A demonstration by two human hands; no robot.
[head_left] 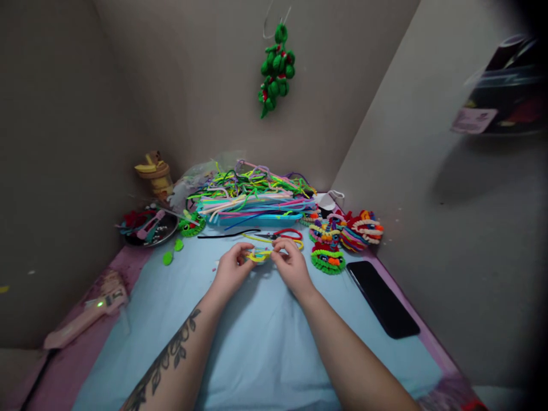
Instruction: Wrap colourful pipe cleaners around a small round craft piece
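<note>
My left hand (pixel 234 265) and my right hand (pixel 293 264) meet over the middle of the blue cloth. Between their fingertips is a small piece of bent pipe cleaners (pixel 259 256), yellow with some light blue. Both hands pinch it, one at each end; its exact shape is too small to make out. Just behind my right hand lie scissors (pixel 287 233) with red and yellow handles. A black pipe cleaner (pixel 229 234) and a yellow one lie flat beyond my fingers.
A blue tray (pixel 257 220) heaped with pipe cleaners stands at the back. Finished fuzzy figures (pixel 327 258) and a black phone (pixel 382 298) are on the right. At left are a glue gun (pixel 92 313) with a green light, a metal bowl (pixel 169 235) and green pieces (pixel 168 258).
</note>
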